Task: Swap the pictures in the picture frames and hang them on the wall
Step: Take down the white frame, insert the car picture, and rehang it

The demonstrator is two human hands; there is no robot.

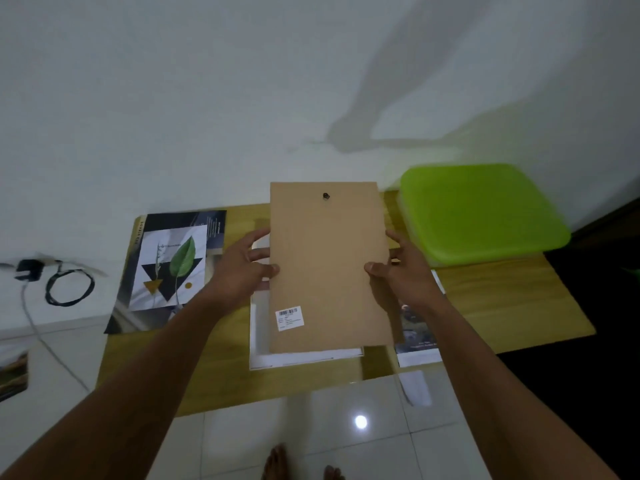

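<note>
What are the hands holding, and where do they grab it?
The brown backing board: left hand grips its left edge, right hand its right edge, near the middle.

Both forearms (145, 358) bare to frame edge; left hand (242, 268), right hand (405, 271) bare; feet (275, 462) bare, toes showing.

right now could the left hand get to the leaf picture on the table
Probably yes. The leaf picture lies flat on the table beside the left hand, with nothing on it or between them. That hand grips the edge of the backing board, though, so it would have to let go first.
</note>
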